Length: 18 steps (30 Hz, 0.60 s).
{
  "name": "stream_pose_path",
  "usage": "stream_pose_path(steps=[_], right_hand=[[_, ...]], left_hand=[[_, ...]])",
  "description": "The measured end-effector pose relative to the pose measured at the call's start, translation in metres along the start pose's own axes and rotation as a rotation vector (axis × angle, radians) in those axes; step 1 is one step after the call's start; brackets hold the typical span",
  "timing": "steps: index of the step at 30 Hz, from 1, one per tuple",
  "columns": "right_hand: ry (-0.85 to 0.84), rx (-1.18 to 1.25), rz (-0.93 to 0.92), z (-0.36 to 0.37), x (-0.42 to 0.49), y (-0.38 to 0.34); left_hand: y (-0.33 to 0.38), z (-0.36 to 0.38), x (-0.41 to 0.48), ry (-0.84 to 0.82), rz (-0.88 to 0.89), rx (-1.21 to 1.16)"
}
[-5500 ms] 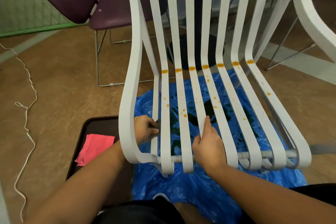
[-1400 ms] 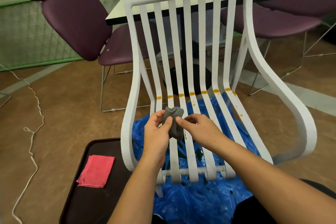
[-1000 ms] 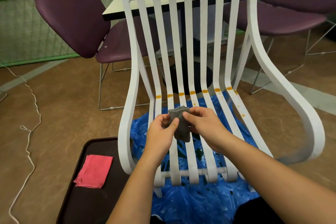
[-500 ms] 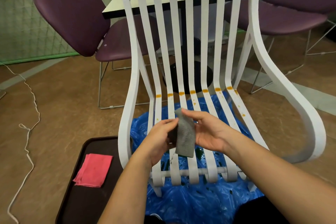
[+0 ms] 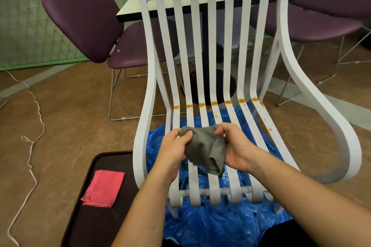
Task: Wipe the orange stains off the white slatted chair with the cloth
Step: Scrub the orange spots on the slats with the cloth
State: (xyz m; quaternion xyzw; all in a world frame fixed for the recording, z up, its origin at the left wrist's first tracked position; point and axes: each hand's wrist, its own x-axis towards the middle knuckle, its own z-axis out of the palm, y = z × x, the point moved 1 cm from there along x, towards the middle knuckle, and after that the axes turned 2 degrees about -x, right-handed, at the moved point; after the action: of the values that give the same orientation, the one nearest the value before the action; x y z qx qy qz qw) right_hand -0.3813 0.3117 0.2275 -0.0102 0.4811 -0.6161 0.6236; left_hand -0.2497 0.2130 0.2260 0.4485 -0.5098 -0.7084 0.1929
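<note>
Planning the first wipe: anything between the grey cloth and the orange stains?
Nothing visible. The left hand and right hand hold the grey cloth over the seat slats, which run clear to the orange stains.

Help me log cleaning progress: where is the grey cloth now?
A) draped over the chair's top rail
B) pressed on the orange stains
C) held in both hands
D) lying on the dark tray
C: the left hand and right hand both grip the grey cloth, short of the orange stains; only a pink cloth lies on the tray.
</note>
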Motion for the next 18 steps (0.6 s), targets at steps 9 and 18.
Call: stream_pose_path(steps=[9,18], right_hand=[[0.097,-0.228,0.017,-0.024,0.010,-0.007],[-0.024,-0.784,-0.066,-0.027,0.001,-0.029]], left_hand=[[0.015,-0.012,-0.001,0.072,0.053,-0.190],[0.031,-0.024,-0.010,0.016,0.227,-0.006]])
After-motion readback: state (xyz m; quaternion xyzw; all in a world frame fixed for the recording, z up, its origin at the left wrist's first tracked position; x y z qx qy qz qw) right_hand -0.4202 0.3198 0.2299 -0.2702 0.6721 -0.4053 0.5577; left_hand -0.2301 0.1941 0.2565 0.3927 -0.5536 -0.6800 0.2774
